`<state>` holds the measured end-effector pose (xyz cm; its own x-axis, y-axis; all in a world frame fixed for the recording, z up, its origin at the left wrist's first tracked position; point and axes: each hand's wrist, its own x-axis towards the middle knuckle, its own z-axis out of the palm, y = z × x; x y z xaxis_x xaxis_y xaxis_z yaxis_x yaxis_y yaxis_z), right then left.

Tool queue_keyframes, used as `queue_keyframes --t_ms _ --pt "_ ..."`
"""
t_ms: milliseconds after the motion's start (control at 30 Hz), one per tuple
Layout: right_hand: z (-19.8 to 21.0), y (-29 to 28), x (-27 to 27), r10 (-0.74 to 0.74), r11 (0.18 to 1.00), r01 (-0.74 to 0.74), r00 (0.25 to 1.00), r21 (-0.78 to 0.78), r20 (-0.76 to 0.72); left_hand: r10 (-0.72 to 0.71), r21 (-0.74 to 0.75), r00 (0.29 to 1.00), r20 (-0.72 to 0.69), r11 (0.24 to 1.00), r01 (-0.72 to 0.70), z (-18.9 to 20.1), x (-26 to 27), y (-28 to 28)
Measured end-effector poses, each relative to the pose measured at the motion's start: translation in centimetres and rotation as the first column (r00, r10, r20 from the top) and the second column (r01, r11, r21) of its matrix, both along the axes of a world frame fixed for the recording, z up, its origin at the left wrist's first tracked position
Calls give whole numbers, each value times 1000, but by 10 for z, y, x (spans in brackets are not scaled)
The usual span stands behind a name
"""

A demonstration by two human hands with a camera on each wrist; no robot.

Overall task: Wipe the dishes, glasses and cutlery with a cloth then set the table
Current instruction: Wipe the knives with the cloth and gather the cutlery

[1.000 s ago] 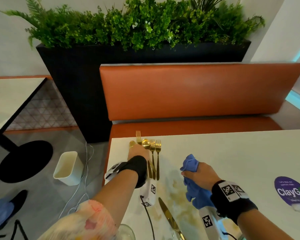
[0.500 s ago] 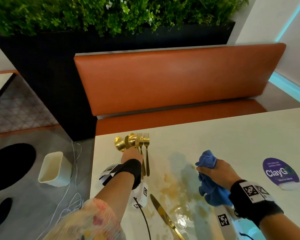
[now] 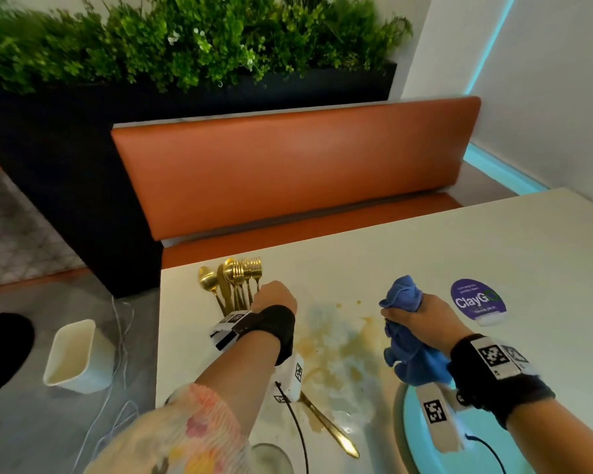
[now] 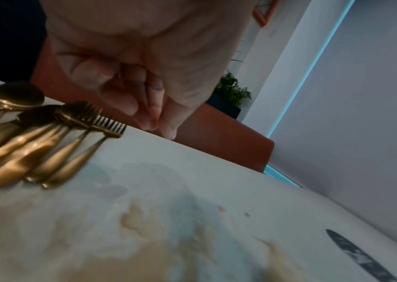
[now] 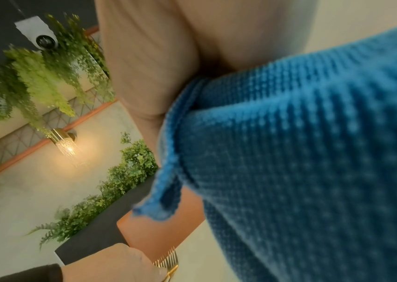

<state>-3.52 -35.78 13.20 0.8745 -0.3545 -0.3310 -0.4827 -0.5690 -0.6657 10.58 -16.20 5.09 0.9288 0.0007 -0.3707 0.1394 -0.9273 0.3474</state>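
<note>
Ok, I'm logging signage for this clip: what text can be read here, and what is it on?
"ClayGo": purple sticker on the table.
Small lines above and below it on the sticker: too small to read.
Wrist-band tags: square code patterns only, no words.

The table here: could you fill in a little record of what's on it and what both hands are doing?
cutlery: gold spoons and forks bunched at far left corner
knife: lone gold knife near edge
table: brownish stains mid-surface
left hand: curled, empty, beside the cutlery
right hand: grips blue cloth
sticker: purple ClayGo sticker at right
</note>
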Motion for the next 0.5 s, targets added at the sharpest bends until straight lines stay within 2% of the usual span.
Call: queue_keyframes --t_ms 200,300,400,467,500 --pt "19 -32 -35 45 999 -46 999 29 31 12 -26 997 -82 1000 -15 9 -82 -40" --pt "14 -49 -48 80 995 -82 996 50 40 -72 5 987 -146 997 73 7 -121 -52" --pt "12 -60 -69 102 991 -106 993 82 51 -164 153 948 -271 965 211 -1 -159 -62" --pt "9 -66 -82 123 987 -128 991 95 58 -84 206 958 -274 968 144 -9 -178 -64" --pt "6 -68 -87 126 987 -131 991 93 53 -90 247 962 -257 956 156 -10 -186 -62"
